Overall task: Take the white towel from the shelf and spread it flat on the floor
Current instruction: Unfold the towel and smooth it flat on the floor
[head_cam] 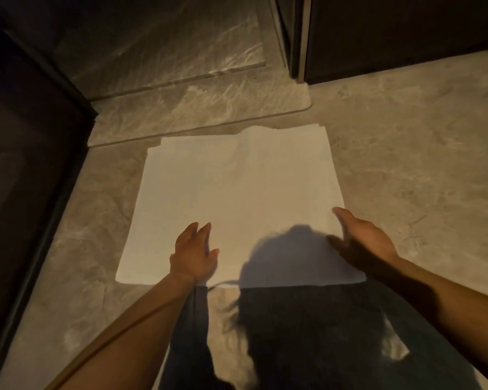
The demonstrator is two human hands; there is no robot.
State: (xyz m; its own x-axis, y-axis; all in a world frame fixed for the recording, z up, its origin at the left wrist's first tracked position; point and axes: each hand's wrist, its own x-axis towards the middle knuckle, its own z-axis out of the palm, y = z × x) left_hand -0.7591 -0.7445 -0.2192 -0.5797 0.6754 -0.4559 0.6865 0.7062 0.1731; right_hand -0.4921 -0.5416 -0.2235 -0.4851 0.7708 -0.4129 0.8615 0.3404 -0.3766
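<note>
The white towel (237, 198) lies spread out on the marbled stone floor (412, 170), nearly flat, with a slight fold showing along its far edge. My left hand (193, 253) rests palm down on the towel's near left part, fingers apart. Over the towel's near right edge is my right hand (362, 240), fingers extended and holding nothing. A dark shadow of my head falls across the near middle of the towel. No shelf can be made out.
A dark cabinet or wall (26, 164) runs along the left. A raised stone step (203, 111) lies just beyond the towel. A dark door and frame (378, 38) stand at the back right. My dark-clothed legs (307, 342) fill the bottom.
</note>
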